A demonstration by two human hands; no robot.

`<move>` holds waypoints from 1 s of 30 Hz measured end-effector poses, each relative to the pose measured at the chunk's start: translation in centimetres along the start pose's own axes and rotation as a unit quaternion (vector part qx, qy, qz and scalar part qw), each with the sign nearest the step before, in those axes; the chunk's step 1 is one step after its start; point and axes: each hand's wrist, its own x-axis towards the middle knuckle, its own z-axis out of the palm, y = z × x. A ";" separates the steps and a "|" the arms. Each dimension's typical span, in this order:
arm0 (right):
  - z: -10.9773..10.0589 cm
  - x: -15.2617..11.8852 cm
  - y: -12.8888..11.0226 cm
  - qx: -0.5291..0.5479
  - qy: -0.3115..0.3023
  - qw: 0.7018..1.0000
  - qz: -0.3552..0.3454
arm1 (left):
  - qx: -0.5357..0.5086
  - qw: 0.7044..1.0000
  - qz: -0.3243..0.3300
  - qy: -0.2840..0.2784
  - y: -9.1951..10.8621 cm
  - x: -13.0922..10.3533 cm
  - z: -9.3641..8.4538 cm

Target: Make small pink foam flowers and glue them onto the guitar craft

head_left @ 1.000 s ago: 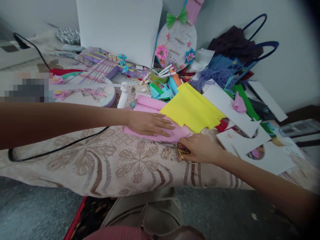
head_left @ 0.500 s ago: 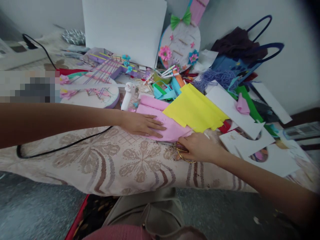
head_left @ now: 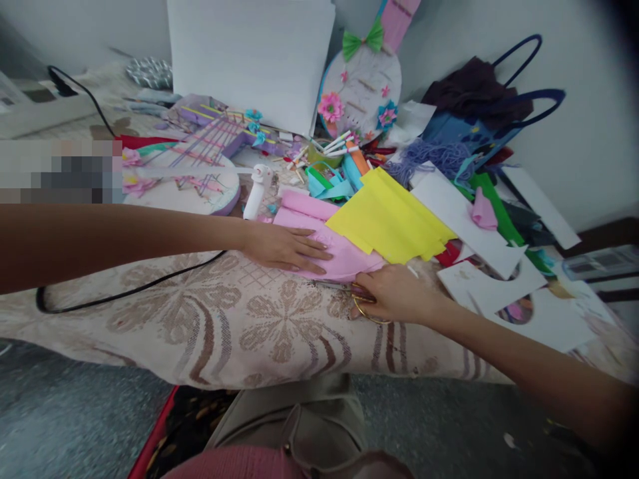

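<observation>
Lace cloth (head_left: 259, 326) covered the bench, which stood against a pale wall and was crowded at its far side with craft material. The left hand (head_left: 284, 247) lay flat, fingers spread, pressing on a pink sheet (head_left: 344, 259) at the near middle of the bench. The right hand (head_left: 399, 296) was curled round gold-handled scissors (head_left: 362, 303), just beside the near edge of the pink sheet; the blades lay low against the cloth and pointed left, and whether they were parted could not be told.

Risks, as judged from this arrangement:
- The blades lay close under the left hand's fingertips; a long stroke leftward could nick them.
- The pink sheet looked thin and soft; pressure from one palm alone could let it bunch or tear ahead of the blades.
- The openwork cloth beneath could snag a blade tip or be cut with the sheet.
- A yellow sheet (head_left: 389, 216) overlapped the far right corner of the pink one and could be dragged along if the pink one shifted.
- A white glue gun (head_left: 257, 189) stood upright just beyond the left hand, its black cord (head_left: 124, 293) running under the forearm; a tug of the arm could topple it.
</observation>
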 end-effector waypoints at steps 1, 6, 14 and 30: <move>0.0 0.1 -0.1 0.004 0.000 1.000 0.001 | 0.002 1.000 0.001 -0.004 0.1 0.0 -0.1; 0.1 0.6 -0.3 0.002 0.013 1.000 -0.001 | 0.015 1.000 0.013 -0.003 0.1 0.0 -0.2; 0.3 1.4 -0.5 0.003 0.025 1.000 -0.016 | -0.038 0.998 0.026 0.051 -0.1 -0.1 0.0; 0.1 2.1 -1.1 0.031 0.031 0.999 -0.003 | -0.025 0.999 0.018 0.014 0.0 0.0 -0.1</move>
